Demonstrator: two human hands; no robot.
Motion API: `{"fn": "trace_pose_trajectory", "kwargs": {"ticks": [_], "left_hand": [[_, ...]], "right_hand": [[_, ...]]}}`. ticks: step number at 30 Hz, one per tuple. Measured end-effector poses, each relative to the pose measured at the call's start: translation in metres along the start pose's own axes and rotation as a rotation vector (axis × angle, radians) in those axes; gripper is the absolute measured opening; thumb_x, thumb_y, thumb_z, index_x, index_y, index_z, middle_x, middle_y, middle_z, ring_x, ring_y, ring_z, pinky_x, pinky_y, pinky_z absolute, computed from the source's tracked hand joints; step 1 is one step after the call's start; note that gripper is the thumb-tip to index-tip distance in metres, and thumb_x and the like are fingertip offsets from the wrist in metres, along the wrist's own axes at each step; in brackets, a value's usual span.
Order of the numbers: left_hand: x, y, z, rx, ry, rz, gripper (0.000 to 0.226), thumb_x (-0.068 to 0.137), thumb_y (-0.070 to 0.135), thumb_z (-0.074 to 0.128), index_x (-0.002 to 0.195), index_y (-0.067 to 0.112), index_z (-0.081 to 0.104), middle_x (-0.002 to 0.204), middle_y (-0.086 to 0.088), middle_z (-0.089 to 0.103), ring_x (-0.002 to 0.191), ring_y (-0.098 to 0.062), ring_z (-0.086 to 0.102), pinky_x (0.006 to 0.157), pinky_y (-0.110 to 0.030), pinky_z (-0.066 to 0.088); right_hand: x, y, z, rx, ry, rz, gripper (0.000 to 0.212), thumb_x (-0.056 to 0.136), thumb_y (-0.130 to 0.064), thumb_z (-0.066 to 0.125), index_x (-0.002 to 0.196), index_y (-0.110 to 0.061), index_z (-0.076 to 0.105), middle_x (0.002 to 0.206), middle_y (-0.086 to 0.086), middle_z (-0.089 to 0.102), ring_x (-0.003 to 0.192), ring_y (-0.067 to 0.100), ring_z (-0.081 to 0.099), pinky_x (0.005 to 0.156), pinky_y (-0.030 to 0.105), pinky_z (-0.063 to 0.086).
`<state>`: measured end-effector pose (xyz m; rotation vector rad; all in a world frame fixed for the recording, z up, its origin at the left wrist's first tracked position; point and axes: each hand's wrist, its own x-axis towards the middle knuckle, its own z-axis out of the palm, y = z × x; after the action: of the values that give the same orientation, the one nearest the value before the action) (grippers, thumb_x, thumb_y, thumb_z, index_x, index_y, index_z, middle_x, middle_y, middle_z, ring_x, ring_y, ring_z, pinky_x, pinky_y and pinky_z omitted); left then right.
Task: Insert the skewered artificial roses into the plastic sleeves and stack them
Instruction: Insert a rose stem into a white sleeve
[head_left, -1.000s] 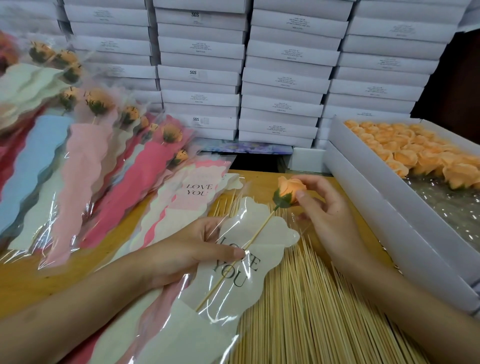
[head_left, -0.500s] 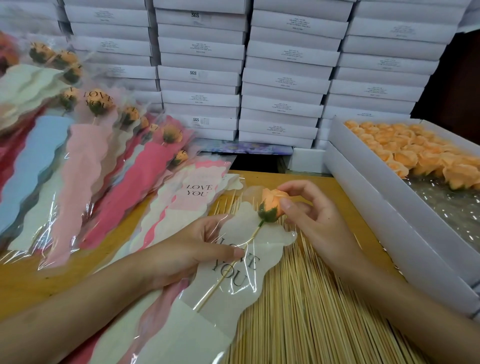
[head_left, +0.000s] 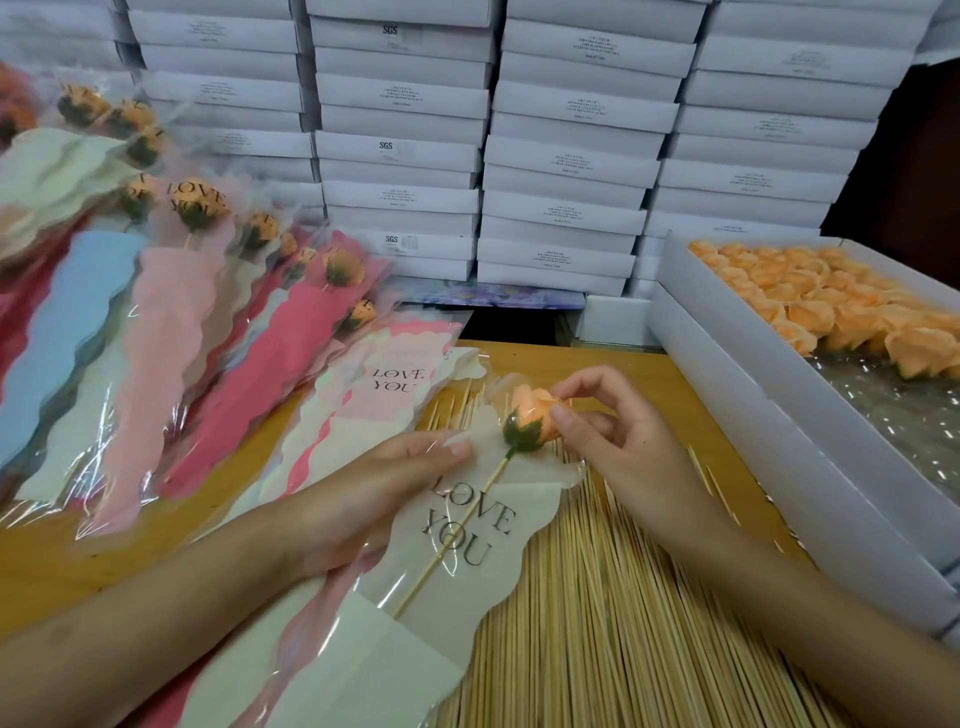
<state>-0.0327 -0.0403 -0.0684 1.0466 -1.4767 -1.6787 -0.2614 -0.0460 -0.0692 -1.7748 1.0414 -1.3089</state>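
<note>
Back wall: stacked white boxes (head_left: 566, 156), many rows high. Wooden table (head_left: 78, 561) in front of them. Right side: long open white box (head_left: 779, 415) with orange rose heads packed at its far end. Left side: fanned pile of filled sleeves (head_left: 171, 322) in blue, pink, red and cream, rose heads at their far ends. Centre: bed of bare bamboo skewers (head_left: 623, 623), lying on the table. Across its left edge, a cream sleeve (head_left: 467, 525) printed LOVE YOU, lying on other sleeves. Left hand (head_left: 374, 493) rests on the sleeve's left edge, fingers nearly straight; cannot tell whether any sit under the film. Right hand (head_left: 623, 441) pinches the rose (head_left: 535, 410) between thumb and forefinger. Rose head is at the sleeve's far mouth; its skewer (head_left: 457, 530) runs down inside the sleeve toward the near left.
</note>
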Motion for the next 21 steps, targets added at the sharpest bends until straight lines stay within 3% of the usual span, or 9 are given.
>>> {"fn": "trace_pose_trajectory", "kwargs": {"ticks": [3,5,6,8,10,14,18,19,21], "left_hand": [[0.0031,-0.0045,-0.0010,-0.009,0.201,-0.028,0.064,0.054,0.059,0.074,0.108,0.024,0.072,0.111,0.007,0.073,0.116,-0.015,0.061,0.072,-0.026,0.029],[0.0046,-0.0044,0.0002,-0.060,0.242,-0.041,0.064,0.058,0.055,0.074,0.114,0.024,0.068,0.117,0.012,0.070,0.125,-0.008,0.052,0.092,-0.030,0.037],[0.0050,-0.0040,0.0012,-0.081,0.245,-0.049,0.063,0.060,0.053,0.074,0.116,0.024,0.067,0.120,0.013,0.069,0.128,-0.007,0.049,0.107,-0.034,0.031],[0.0056,-0.0027,0.0027,-0.125,0.256,-0.047,0.062,0.060,0.048,0.077,0.116,0.023,0.068,0.118,0.013,0.069,0.127,-0.006,0.050,0.115,-0.036,0.024],[0.0075,-0.0028,0.0025,-0.160,0.285,-0.029,0.054,0.061,0.034,0.084,0.111,0.020,0.070,0.108,0.014,0.073,0.116,-0.001,0.057,0.106,-0.023,0.034],[0.0100,-0.0030,0.0036,-0.201,0.321,-0.008,0.025,0.078,0.025,0.067,0.101,0.017,0.070,0.089,0.014,0.076,0.079,0.009,0.067,0.060,-0.004,0.047],[0.0065,-0.0010,0.0031,-0.270,0.267,-0.014,0.019,0.086,0.020,0.061,0.100,0.017,0.072,0.090,0.010,0.076,0.077,0.004,0.070,0.053,-0.007,0.049],[0.0065,-0.0003,0.0036,-0.273,0.270,-0.017,0.018,0.087,0.019,0.060,0.100,0.017,0.072,0.090,0.009,0.076,0.076,0.003,0.070,0.052,-0.008,0.049],[0.0074,0.0007,0.0048,-0.270,0.292,-0.016,0.018,0.088,0.016,0.060,0.089,0.018,0.078,0.086,0.008,0.077,0.074,0.003,0.070,0.051,-0.008,0.049]], "right_hand": [[0.0005,-0.0001,0.0005,0.004,0.039,0.020,0.032,0.083,-0.044,0.057,0.105,-0.020,0.054,0.098,-0.016,0.067,0.083,0.009,0.071,0.074,0.020,0.054],[0.0010,-0.0002,0.0002,0.005,0.050,0.034,0.033,0.083,-0.043,0.056,0.103,-0.017,0.054,0.095,-0.013,0.067,0.082,0.009,0.071,0.074,0.019,0.054],[0.0010,-0.0004,0.0000,0.003,0.049,0.039,0.034,0.082,-0.043,0.056,0.102,-0.015,0.055,0.094,-0.011,0.068,0.081,0.010,0.071,0.073,0.018,0.053],[0.0008,-0.0013,-0.0005,0.001,0.041,0.047,0.038,0.080,-0.046,0.058,0.099,-0.013,0.058,0.089,-0.006,0.072,0.080,0.010,0.071,0.072,0.017,0.053],[0.0005,-0.0034,-0.0006,0.010,0.039,0.056,0.047,0.074,-0.053,0.060,0.097,-0.011,0.061,0.085,-0.004,0.073,0.079,0.009,0.071,0.073,0.016,0.052],[0.0004,-0.0047,-0.0011,0.014,0.034,0.097,0.046,0.074,-0.052,0.062,0.096,-0.013,0.061,0.082,-0.004,0.074,0.078,0.008,0.071,0.076,0.020,0.053],[-0.0006,-0.0029,-0.0021,-0.032,0.041,0.128,0.043,0.076,-0.052,0.062,0.092,-0.012,0.059,0.079,-0.002,0.074,0.081,0.035,0.068,0.075,0.047,0.055],[-0.0006,-0.0030,-0.0027,-0.022,0.043,0.123,0.043,0.076,-0.051,0.063,0.090,-0.011,0.060,0.079,-0.003,0.074,0.081,0.034,0.068,0.074,0.045,0.056],[-0.0001,-0.0038,-0.0027,0.011,0.051,0.075,0.038,0.077,-0.047,0.065,0.084,-0.009,0.064,0.080,-0.006,0.070,0.078,0.013,0.068,0.072,0.021,0.052]]}}
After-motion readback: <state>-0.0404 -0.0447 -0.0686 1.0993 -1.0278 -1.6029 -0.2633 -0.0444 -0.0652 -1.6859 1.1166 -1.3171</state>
